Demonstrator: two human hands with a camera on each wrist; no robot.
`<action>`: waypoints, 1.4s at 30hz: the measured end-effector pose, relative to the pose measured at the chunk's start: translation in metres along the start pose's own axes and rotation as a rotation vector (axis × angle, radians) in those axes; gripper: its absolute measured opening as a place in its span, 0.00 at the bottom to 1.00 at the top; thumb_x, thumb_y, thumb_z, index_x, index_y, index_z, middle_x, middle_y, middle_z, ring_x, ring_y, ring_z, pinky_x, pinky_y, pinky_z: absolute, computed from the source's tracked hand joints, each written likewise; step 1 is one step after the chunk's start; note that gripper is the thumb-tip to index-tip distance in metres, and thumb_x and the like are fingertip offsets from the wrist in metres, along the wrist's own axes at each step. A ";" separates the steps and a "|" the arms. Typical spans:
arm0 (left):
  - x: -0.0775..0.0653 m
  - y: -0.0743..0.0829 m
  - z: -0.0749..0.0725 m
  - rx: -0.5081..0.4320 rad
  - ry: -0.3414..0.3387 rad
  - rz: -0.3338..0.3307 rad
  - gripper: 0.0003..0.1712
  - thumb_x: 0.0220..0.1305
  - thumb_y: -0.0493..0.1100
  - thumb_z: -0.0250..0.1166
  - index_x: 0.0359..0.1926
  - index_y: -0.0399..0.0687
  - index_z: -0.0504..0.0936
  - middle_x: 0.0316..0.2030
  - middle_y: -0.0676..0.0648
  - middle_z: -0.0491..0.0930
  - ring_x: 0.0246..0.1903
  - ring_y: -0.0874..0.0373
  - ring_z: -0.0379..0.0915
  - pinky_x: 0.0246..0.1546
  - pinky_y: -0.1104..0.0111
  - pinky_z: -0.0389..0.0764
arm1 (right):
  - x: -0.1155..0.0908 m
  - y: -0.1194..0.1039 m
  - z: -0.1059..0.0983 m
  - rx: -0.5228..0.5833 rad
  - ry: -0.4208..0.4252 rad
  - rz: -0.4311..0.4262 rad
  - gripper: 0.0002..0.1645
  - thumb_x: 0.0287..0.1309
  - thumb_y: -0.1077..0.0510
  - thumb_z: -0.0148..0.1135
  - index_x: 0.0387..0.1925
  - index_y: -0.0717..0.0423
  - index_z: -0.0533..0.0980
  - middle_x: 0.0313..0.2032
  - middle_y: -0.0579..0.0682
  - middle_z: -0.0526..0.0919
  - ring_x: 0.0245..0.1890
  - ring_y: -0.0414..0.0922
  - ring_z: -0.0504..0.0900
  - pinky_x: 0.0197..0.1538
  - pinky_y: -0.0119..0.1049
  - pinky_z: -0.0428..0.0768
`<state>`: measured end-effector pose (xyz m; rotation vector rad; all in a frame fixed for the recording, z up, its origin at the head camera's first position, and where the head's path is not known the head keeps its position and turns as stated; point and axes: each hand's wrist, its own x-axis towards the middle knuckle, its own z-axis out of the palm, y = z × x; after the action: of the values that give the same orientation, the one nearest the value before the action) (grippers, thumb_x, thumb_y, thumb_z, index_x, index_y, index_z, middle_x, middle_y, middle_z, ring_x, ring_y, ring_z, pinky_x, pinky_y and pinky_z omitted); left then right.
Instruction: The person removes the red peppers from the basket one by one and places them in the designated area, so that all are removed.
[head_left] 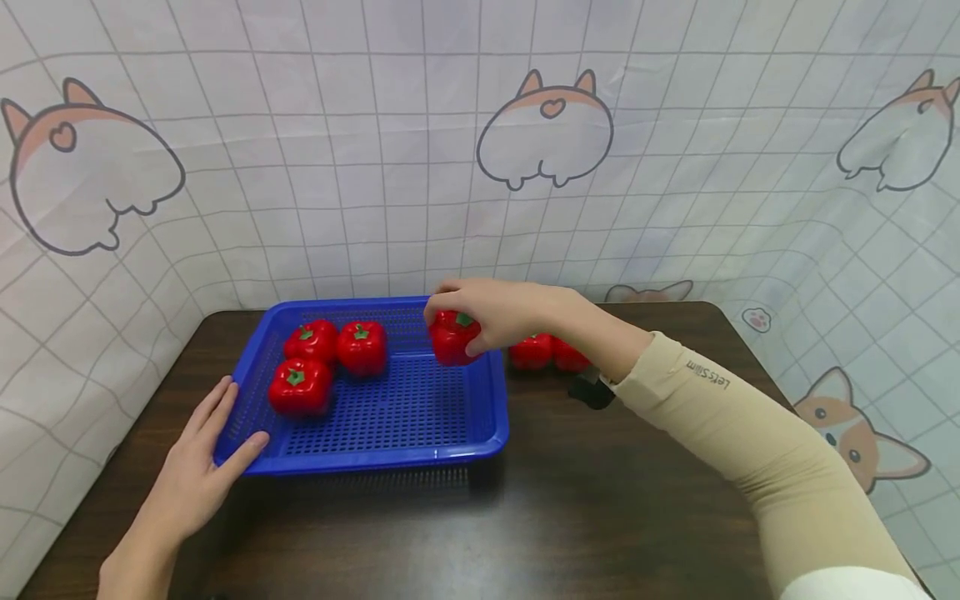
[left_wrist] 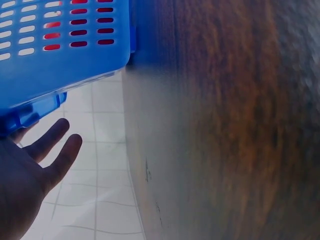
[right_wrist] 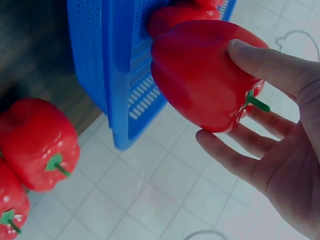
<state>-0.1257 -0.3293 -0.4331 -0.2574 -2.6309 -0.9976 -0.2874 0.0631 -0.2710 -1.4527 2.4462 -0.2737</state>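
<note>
With thumb and fingers my right hand grips a red bell pepper over the right end of a blue plastic basket. The pepper's green stem faces the palm in the right wrist view. Grouped in the basket's left half sit three red bell peppers, the nearest one close to the left wall. My left hand rests at the basket's front left corner, its fingers extended along the rim and the thumb at the front edge. In the left wrist view, its fingers lie beside the basket's outer side.
Right of the basket, two more red bell peppers stand side by side, partly behind my right forearm. A black object lies on the dark wooden table under that forearm. A patterned cloth hangs around the table.
</note>
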 end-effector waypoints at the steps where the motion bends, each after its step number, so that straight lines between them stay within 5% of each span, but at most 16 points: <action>1: 0.000 0.000 0.000 0.000 0.001 0.001 0.46 0.71 0.48 0.66 0.80 0.38 0.54 0.80 0.41 0.47 0.74 0.28 0.47 0.68 0.31 0.49 | -0.004 0.002 -0.001 0.000 0.012 0.005 0.31 0.58 0.65 0.73 0.62 0.49 0.74 0.65 0.51 0.69 0.62 0.47 0.71 0.56 0.37 0.79; 17: 0.000 0.003 0.001 -0.010 0.003 -0.005 0.45 0.71 0.47 0.65 0.80 0.38 0.54 0.80 0.40 0.48 0.73 0.26 0.47 0.67 0.30 0.50 | -0.060 0.040 -0.005 0.039 0.163 0.069 0.33 0.54 0.66 0.75 0.61 0.50 0.75 0.61 0.51 0.74 0.62 0.51 0.72 0.62 0.49 0.75; 42: -0.001 0.002 0.000 -0.028 -0.008 -0.013 0.45 0.72 0.47 0.65 0.80 0.38 0.52 0.81 0.41 0.46 0.74 0.26 0.46 0.70 0.34 0.47 | -0.138 0.091 -0.001 0.110 0.294 0.233 0.33 0.50 0.72 0.73 0.58 0.53 0.76 0.58 0.52 0.76 0.56 0.54 0.75 0.53 0.55 0.80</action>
<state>-0.1240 -0.3281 -0.4319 -0.2510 -2.6302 -1.0408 -0.3002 0.2279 -0.2777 -1.1364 2.7498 -0.5975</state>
